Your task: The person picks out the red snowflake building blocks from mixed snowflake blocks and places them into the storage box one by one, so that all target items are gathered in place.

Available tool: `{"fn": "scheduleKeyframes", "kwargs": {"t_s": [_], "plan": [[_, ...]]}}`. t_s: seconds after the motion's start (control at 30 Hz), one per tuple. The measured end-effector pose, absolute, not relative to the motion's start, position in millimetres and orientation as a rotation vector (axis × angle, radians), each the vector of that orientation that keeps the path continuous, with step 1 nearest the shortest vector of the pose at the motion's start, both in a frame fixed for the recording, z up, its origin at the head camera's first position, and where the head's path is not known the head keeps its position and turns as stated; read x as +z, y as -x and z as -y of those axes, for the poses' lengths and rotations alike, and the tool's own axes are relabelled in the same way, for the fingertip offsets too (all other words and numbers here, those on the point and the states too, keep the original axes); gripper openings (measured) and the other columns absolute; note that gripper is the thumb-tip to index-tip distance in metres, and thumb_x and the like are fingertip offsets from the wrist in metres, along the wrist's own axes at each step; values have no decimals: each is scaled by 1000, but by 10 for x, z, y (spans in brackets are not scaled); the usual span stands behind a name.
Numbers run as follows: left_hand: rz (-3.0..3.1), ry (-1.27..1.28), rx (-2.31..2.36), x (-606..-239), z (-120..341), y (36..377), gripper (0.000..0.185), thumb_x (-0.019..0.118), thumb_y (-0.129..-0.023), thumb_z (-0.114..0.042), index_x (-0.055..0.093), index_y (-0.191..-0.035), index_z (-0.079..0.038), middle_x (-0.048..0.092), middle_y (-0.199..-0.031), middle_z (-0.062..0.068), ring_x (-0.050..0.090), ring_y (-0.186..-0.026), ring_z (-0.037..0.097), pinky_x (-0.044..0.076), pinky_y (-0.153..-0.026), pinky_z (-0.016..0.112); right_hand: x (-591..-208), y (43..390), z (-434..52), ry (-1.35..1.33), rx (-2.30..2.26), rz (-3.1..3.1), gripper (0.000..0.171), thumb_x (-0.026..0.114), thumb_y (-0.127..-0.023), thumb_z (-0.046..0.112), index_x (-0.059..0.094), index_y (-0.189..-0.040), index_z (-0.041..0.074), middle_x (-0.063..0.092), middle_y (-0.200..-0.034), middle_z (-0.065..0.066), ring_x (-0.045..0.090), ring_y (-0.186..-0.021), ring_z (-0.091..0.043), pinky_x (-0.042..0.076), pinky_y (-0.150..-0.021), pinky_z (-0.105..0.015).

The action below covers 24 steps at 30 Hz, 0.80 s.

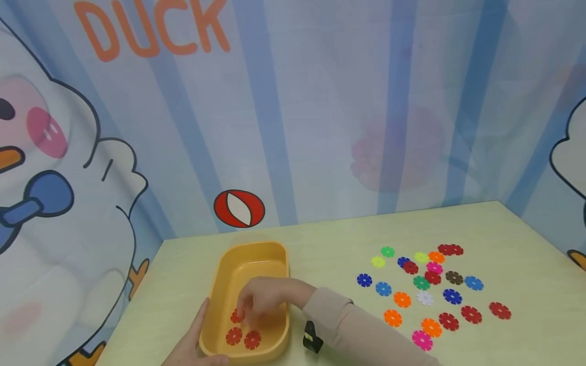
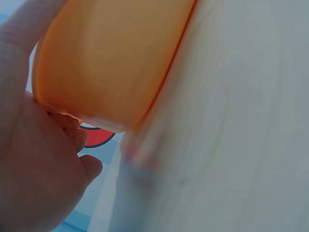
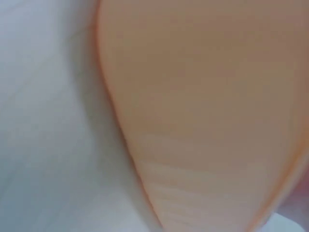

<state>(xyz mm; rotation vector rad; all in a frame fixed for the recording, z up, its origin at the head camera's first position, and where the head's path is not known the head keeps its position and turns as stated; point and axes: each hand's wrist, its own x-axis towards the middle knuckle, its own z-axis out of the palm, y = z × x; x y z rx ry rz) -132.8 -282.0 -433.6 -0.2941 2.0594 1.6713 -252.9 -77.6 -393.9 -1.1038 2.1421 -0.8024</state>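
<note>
A yellow plastic tray (image 1: 249, 254) stands on the table's left part. My left hand (image 1: 189, 351) grips its near left corner, thumb at the near end and fingers along the left side; the left wrist view shows the tray wall (image 2: 111, 58) close up. My right hand (image 1: 265, 297) reaches over the right rim, fingers bent down inside the tray. Beside its fingertips is a partly hidden red snowflake disc (image 1: 236, 316); whether the fingers pinch it is unclear. Two more red snowflake discs (image 1: 234, 336) lie near it. Only the tray's outer wall (image 3: 203, 121) fills the right wrist view.
Several coloured snowflake discs (image 1: 425, 298) lie scattered on the table's right side, a few overlapping. A small black object (image 1: 313, 337) is beside the right sleeve. Behind the pale table (image 1: 329, 239) hangs a printed curtain (image 1: 320, 127).
</note>
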Motion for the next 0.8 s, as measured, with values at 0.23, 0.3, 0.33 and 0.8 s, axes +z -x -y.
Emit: {"fn": "scheduleKeyframes", "kwargs": {"t_s": [0.23,0.3,0.33,0.8], "plan": [[-2057,274,1679,-4332,2828,1334,118,71,-88,-36,-30,-147,-21,10,-152,34,59,-106,28,56,-87,50,-3782,2530,575,1200,-934,-2144,22,75,-84,14,70,-104,5,62,-79,9,55,-72,-2,51,-68,-15],[-2080,282,1669,-4328,2819,1338,120,72,-86,-36,-29,-148,-20,12,-152,34,59,-107,29,56,-87,50,-3732,2517,488,1215,-983,-2145,22,74,-85,14,70,-104,5,63,-81,9,55,-75,-1,51,-71,-14],[-2090,288,1664,-4326,2819,1337,120,73,-86,-36,-29,-148,-20,13,-152,34,59,-108,29,56,-87,50,-3711,2510,445,1226,-1007,-2144,21,74,-85,13,69,-104,4,63,-82,9,55,-76,0,51,-72,-14],[-2071,268,1703,-4326,2805,1334,124,77,-83,-29,-28,-149,-22,8,-153,33,56,-117,35,54,-90,51,-3681,2510,-402,1202,-1150,-2231,17,72,-87,14,68,-102,7,65,-90,4,58,-82,-5,54,-78,-21]]}}
